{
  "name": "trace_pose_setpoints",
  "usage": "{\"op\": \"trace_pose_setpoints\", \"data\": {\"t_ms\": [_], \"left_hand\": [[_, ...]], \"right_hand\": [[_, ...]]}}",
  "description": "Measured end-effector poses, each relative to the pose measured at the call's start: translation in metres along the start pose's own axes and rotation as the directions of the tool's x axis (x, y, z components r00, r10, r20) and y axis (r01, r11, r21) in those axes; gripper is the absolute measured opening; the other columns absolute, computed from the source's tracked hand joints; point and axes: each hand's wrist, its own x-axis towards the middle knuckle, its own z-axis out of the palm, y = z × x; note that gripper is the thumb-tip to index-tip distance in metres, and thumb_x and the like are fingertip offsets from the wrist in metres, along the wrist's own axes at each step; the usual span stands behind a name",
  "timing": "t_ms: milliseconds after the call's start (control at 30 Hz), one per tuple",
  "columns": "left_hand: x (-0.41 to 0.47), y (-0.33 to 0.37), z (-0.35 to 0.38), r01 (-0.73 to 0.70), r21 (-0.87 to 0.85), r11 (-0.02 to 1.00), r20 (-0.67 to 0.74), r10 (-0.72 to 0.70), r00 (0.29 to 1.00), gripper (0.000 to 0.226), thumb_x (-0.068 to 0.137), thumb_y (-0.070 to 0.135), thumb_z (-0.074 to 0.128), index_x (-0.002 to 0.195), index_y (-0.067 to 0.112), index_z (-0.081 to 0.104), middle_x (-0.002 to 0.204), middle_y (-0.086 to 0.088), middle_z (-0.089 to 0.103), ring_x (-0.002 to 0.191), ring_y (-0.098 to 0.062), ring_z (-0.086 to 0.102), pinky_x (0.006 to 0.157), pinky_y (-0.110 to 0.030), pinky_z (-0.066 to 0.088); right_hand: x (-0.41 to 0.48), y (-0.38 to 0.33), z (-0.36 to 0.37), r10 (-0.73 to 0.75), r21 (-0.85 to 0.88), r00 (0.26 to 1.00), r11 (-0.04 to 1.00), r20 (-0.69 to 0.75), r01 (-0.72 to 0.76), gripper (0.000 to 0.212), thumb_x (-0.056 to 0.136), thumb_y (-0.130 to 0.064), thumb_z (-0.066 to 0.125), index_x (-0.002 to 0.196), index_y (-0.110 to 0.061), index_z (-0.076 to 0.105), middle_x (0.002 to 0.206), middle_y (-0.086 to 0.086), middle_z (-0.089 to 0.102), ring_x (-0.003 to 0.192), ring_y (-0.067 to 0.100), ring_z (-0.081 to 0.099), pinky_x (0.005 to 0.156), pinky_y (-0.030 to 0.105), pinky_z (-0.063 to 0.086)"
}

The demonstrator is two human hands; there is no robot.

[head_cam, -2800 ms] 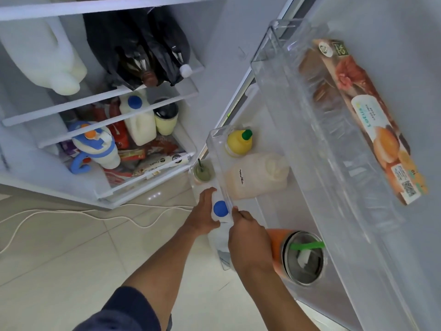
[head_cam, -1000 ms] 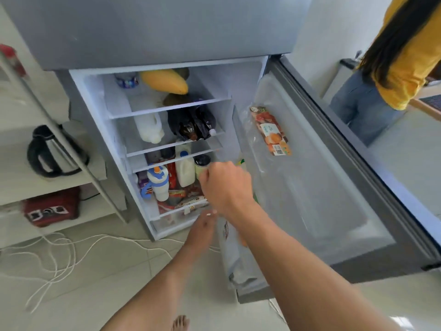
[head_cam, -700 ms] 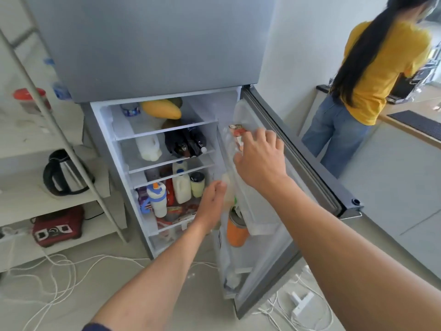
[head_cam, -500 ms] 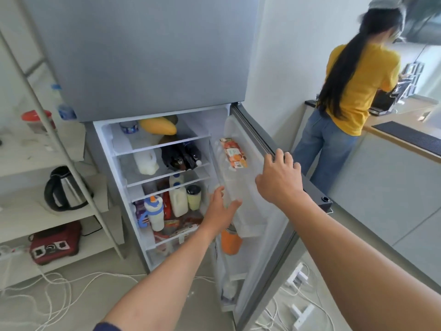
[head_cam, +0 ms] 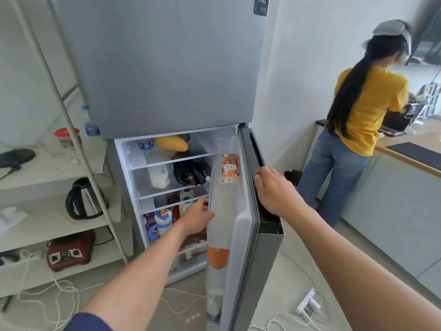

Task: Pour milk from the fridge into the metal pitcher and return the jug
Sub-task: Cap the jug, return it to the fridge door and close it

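Grey door (head_cam: 253,211) is swinging further shut than before. Right hand (head_cam: 274,191) is gripping its edge. Left hand (head_cam: 196,217) is pressing it, fingers straight. Jug (head_cam: 214,304) is sitting below the left hand.

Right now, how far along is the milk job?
Done, apparently: neither hand holds a jug. In hand: right hand grips the half-shut fridge door; left hand open by its inner shelves. Left: withdraw, close the door. The pitcher is out of view, so pouring is unconfirmed.
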Motion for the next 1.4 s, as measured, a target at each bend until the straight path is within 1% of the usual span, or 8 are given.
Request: {"op": "trace_pose_setpoints", "data": {"t_ms": [167,333,500,667,833,1033,1267,1400], "left_hand": [[-0.002,-0.008,-0.053,0.074,0.278,0.958,-0.164,-0.028,0.986,0.046,0.097,0.038,0.057,0.137,0.017,0.052,0.136,-0.006,0.059,0.12,-0.024,0.057,0.096,-0.035,0.048],[-0.006,0.015,-0.114,-0.005,0.2,0.98,-0.293,0.065,0.954,0.032,0.101,0.044,0.044,0.121,0.025,0.061,0.124,0.002,0.065,0.114,-0.018,0.058,0.095,-0.032,0.043],[-0.009,0.04,-0.165,-0.14,0.239,0.961,-0.298,0.21,0.931,0.034,0.099,0.048,0.045,0.124,0.031,0.059,0.127,0.01,0.062,0.122,-0.011,0.054,0.104,-0.032,0.041],[-0.002,0.035,-0.2,-0.135,0.694,0.708,-0.252,0.415,0.874,0.052,0.095,0.045,0.054,0.142,0.024,0.045,0.157,0.003,0.034,0.153,-0.016,0.009,0.123,-0.041,0.016],[0.018,0.013,-0.227,0.017,0.831,0.556,-0.301,0.424,0.854,0.067,0.1,0.047,0.043,0.157,0.02,0.018,0.167,-0.004,0.007,0.154,-0.023,-0.013,0.126,-0.045,0.001],[0.053,-0.003,-0.25,0.097,0.954,0.283,-0.265,0.649,0.713,0.073,0.1,0.045,0.045,0.158,0.013,0.015,0.168,-0.012,0.006,0.155,-0.032,-0.004,0.125,-0.05,0.005],[0.089,-0.03,-0.267,0.151,0.959,0.24,-0.28,0.715,0.64,0.063,0.104,0.033,0.04,0.159,0.012,0.017,0.168,-0.006,0.003,0.155,-0.03,0.0,0.121,-0.055,0.005],[0.106,-0.037,-0.281,0.138,0.977,0.164,-0.214,0.787,0.579,0.069,0.1,0.025,0.051,0.159,0.014,0.018,0.168,-0.006,0.006,0.155,-0.029,0.006,0.122,-0.054,0.007]], "right_hand": [[0.009,-0.009,0.025,-0.093,0.124,0.99,0.989,0.106,0.08,0.036,0.104,-0.031,0.031,0.116,-0.006,0.054,0.112,0.013,0.063,0.107,0.032,0.055,0.092,0.042,0.042],[0.042,-0.035,0.055,-0.273,0.117,0.944,0.96,0.187,0.254,0.034,0.102,-0.039,0.038,0.101,-0.012,0.059,0.1,0.001,0.057,0.1,0.021,0.055,0.087,0.035,0.044],[0.071,-0.075,0.08,-0.383,0.117,0.897,0.924,0.222,0.365,0.04,0.1,-0.047,0.038,0.118,-0.021,0.061,0.114,-0.006,0.054,0.116,0.013,0.048,0.094,0.027,0.042],[0.102,-0.116,0.108,-0.451,0.055,0.872,0.892,0.191,0.449,0.038,0.101,-0.04,0.04,0.134,-0.023,0.05,0.134,-0.006,0.047,0.133,0.015,0.034,0.103,0.033,0.043],[0.131,-0.148,0.129,-0.443,-0.044,0.891,0.892,0.1,0.449,0.034,0.103,-0.031,0.038,0.134,-0.025,0.049,0.131,-0.005,0.049,0.126,0.017,0.04,0.089,0.031,0.051],[0.162,-0.178,0.147,-0.428,-0.109,0.902,0.896,0.048,0.431,0.032,0.103,-0.029,0.04,0.132,-0.023,0.051,0.127,-0.003,0.053,0.119,0.018,0.047,0.083,0.029,0.052],[0.194,-0.202,0.168,-0.423,-0.107,0.904,0.903,-0.057,0.416,0.024,0.102,-0.024,0.042,0.12,-0.019,0.058,0.117,-0.002,0.057,0.11,0.019,0.051,0.068,0.027,0.042],[0.209,-0.211,0.181,-0.414,-0.076,0.903,0.91,-0.113,0.407,0.017,0.098,-0.02,0.051,0.108,-0.015,0.064,0.104,0.001,0.061,0.1,0.022,0.057,0.059,0.028,0.037]]}}
